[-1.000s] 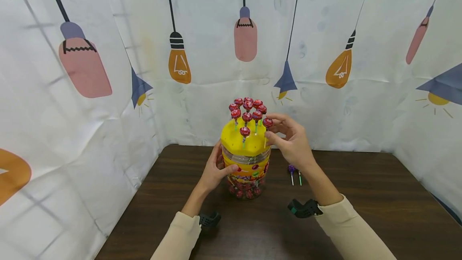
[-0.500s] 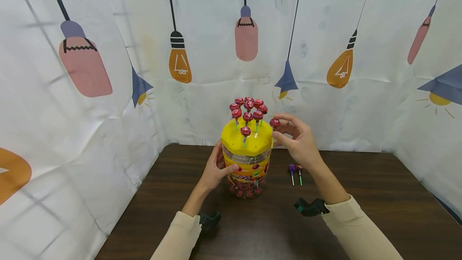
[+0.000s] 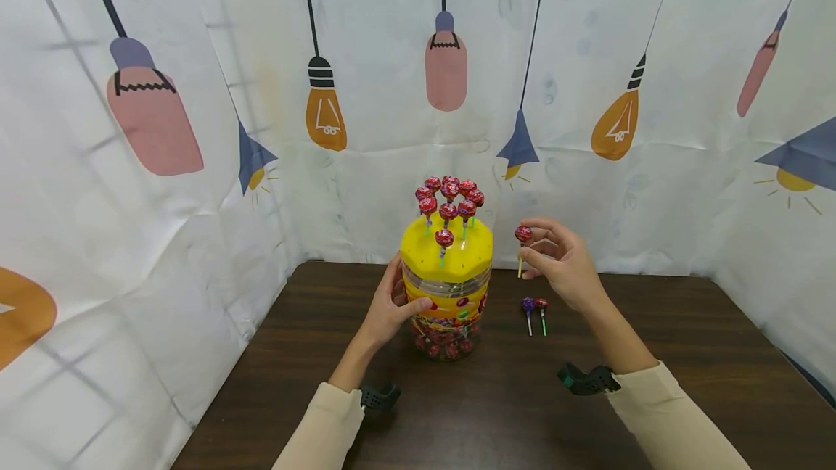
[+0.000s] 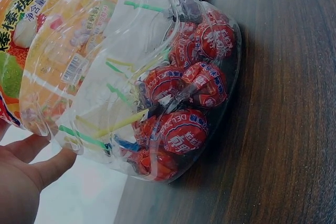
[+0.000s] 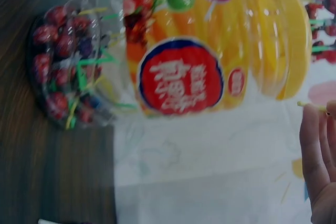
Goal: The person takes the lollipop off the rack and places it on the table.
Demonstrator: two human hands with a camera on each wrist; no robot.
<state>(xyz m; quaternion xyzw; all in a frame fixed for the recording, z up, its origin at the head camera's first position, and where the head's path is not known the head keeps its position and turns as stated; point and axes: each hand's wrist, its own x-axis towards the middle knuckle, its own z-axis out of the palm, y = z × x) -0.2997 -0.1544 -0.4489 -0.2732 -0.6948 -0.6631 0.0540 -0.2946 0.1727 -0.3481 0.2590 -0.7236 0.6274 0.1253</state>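
A clear plastic candy jar [image 3: 457, 303] with a printed label and a yellow lid [image 3: 418, 256] stands upright on the table. My left hand [image 3: 387, 307] grips its left side, thumb across the front. Several red-wrapped lollipops [image 3: 444, 238] stick up from the lid. Right of the jar, in the air, my right hand [image 3: 563, 267] pinches a red lollipop [image 3: 523, 233] by its yellow stick, apart from the lid. More red-wrapped lollipops [image 4: 184, 129] lie inside the jar's bottom, in the left wrist view. The right wrist view shows my right hand [image 5: 317, 166] beyond the lid edge.
A purple lollipop [image 3: 527, 304] and a small red lollipop [image 3: 542, 303] lie side by side on the dark wooden table [image 3: 457, 412], below my right hand. A white cloth backdrop [image 3: 366, 201] printed with lamps closes off the back and sides.
My right hand has drawn the red lollipop away from the lid, moving right and slightly down. The left hand and the jar have stayed in place.
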